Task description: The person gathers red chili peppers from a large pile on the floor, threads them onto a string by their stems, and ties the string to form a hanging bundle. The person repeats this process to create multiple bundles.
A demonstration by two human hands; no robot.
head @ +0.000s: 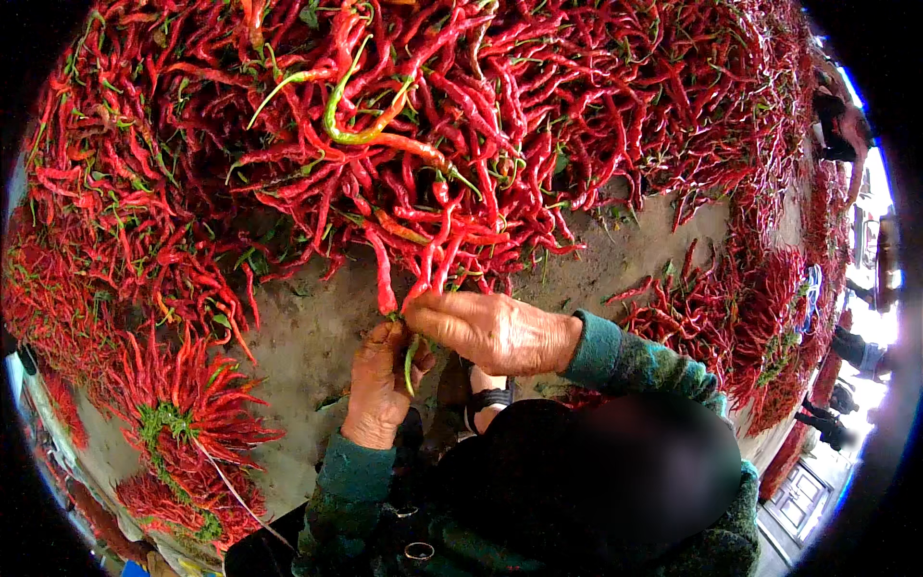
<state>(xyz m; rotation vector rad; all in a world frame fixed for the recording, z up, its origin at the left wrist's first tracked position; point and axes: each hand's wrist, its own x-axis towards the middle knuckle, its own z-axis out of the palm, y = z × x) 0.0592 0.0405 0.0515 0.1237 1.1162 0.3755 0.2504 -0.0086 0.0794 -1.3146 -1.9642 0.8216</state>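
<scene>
A large heap of red chili peppers (505,108) lies before me. At its near edge, my left hand (382,382) pinches a red chili pepper (383,278) by its stem end, and a green stem hangs below the fingers. My right hand (497,328) touches the left fingertips, its fingers closed at the lower ends of chili peppers (429,267) that reach up to the heap. To the left lies a bundle of chili peppers (209,404) with green stems gathered in the middle and a string (234,490) running from it towards me.
Another chili heap (750,332) lies at the right, with a blue and white cord (813,288) on it. Grey-brown floor (303,346) shows between the heaps. My sandalled foot (490,397) is below my hands. Several people (829,425) are at the far right edge.
</scene>
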